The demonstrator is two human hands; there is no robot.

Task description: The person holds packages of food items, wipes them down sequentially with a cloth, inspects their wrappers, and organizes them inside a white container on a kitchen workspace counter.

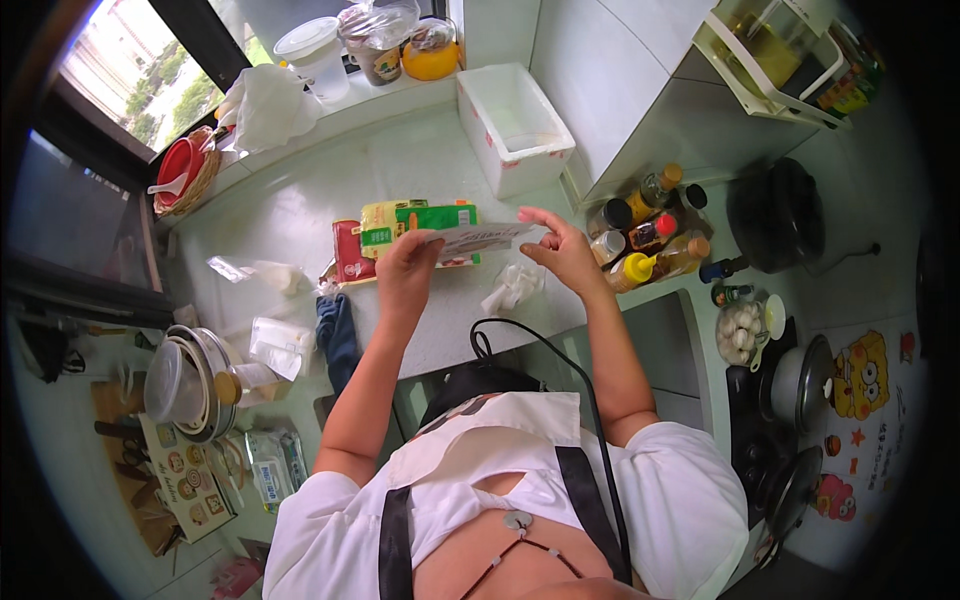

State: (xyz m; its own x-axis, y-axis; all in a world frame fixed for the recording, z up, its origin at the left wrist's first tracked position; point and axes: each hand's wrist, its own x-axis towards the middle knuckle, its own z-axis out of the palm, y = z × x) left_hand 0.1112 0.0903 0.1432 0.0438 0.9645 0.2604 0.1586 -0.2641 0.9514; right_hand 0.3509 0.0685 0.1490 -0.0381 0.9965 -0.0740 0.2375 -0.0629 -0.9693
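Observation:
My left hand [404, 268] grips the left end of a flat, pale packet [480, 238] with printing on it, held up above the counter and seen nearly edge-on. At its right end is my right hand [567, 256], thumb and fingers apart; I cannot make out whether a fingertip touches the packet. Behind the packet lie a yellow and green food package [420, 216] and a dark red packet [351, 258], both partly covered. A crumpled clear plastic bag [514, 288] rests on the counter below my right hand.
A white foam box [515, 170] stands at the back. To the right are several sauce bottles [655, 230], a dark pot [775, 215] and a jar of garlic [738, 332]. Stacked bowls [190, 385] and a blue cloth [336, 340] are on the left. A black cable [590, 385] hangs before me.

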